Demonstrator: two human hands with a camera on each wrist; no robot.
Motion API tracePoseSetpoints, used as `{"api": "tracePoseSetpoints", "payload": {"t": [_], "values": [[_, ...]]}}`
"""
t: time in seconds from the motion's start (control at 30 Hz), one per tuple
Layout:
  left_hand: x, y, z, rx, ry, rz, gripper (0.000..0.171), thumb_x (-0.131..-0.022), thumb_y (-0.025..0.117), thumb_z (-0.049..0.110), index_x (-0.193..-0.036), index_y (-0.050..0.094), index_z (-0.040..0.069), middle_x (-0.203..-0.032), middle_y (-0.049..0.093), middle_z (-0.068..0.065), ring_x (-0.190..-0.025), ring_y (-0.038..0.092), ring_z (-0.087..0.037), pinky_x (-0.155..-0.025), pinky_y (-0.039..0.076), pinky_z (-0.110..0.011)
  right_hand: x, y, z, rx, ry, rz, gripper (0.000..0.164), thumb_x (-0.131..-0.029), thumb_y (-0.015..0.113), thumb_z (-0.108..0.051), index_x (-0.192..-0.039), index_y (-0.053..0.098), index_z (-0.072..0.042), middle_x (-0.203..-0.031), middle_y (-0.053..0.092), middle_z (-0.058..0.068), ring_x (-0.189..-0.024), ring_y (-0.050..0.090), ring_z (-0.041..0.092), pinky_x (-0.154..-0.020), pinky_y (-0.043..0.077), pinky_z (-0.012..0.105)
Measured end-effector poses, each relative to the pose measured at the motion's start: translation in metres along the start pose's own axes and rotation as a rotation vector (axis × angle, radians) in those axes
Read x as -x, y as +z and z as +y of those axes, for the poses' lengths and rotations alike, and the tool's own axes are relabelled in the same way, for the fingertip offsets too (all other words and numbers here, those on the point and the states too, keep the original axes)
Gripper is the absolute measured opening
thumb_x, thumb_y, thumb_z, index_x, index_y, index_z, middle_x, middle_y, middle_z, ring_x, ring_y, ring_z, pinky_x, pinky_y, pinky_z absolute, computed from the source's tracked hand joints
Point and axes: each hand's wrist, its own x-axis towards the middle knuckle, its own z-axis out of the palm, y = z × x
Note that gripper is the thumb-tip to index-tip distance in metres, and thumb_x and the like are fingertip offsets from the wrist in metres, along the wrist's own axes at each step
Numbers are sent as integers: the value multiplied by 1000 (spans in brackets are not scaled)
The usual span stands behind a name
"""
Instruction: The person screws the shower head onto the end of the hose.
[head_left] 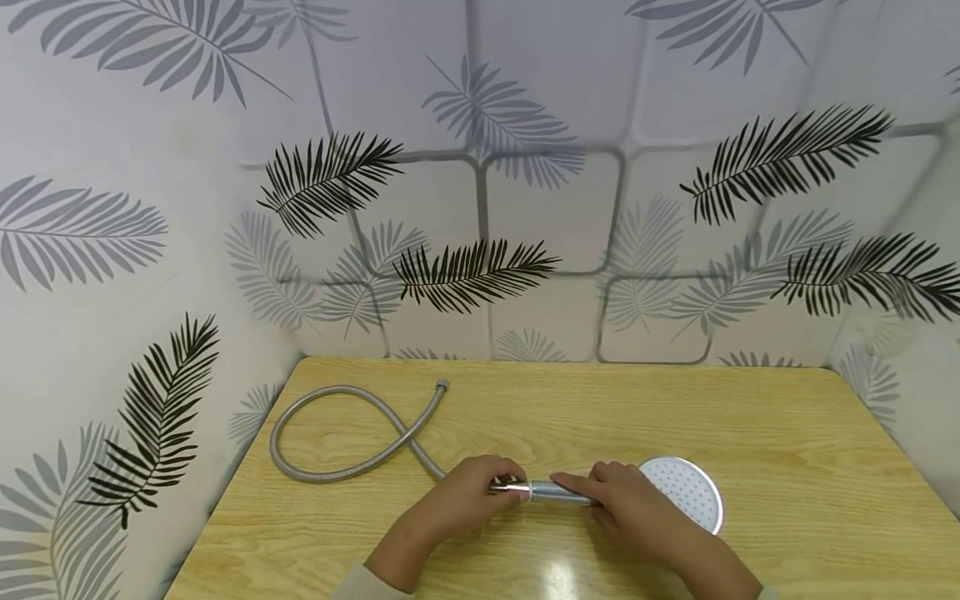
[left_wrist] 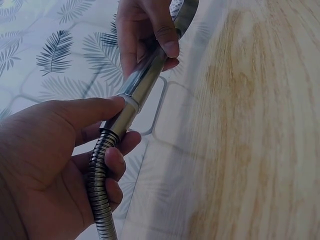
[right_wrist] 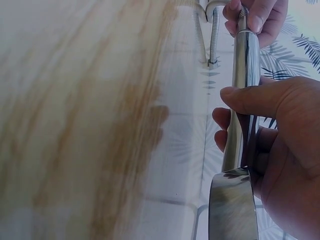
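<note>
My left hand (head_left: 474, 493) holds the end of a ribbed metal shower hose (left_wrist: 101, 187), thumb and fingers around its smooth connector (left_wrist: 120, 120). That connector meets the handle end of a chrome shower head (right_wrist: 246, 60), with a pale ring at the joint. My right hand (head_left: 637, 508) grips the handle, its thumb lying along the chrome in the right wrist view. In the head view the round, pale, dotted spray face (head_left: 686, 493) shows beyond the right hand and faces up. Part of the handle is hidden under the right fingers.
The rest of the hose (head_left: 330, 477) lies in a crossed loop on the left of the wooden table (head_left: 787, 450), its free end nut (head_left: 442, 384) toward the back. Walls (head_left: 540, 208) with a leaf pattern stand behind the table and at both sides.
</note>
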Motion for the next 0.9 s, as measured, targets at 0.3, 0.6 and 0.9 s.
{"api": "tracePoseSetpoints", "payload": {"t": [0.3, 0.6, 0.9], "values": [[1, 0, 0, -31, 0, 28, 24, -96, 69, 41, -113, 70, 24, -100, 62, 9, -85, 57, -4, -75, 50, -22, 0, 0, 1, 18, -35, 39, 62, -87, 76, -7, -140, 60, -33, -87, 58, -10, -73, 47, 3, -68, 42, 26], [1, -1, 1, -4, 3, -29, 35, -104, 54, 45, -117, 74, 19, -107, 71, 10, -94, 62, -1, -83, 53, -23, -1, 1, 1, 30, -46, 48, 61, -87, 77, -9, -140, 60, -33, -87, 58, -10, -74, 48, 4, -69, 43, 28], [1, 1, 2, -3, -23, -17, 28, -101, 62, 40, -115, 73, 18, -102, 70, 11, -88, 61, -1, -78, 52, -22, -1, 2, 1, 25, -58, 48, 61, -86, 78, -10, -140, 61, -32, -87, 59, -10, -73, 49, 4, -68, 43, 28]]}}
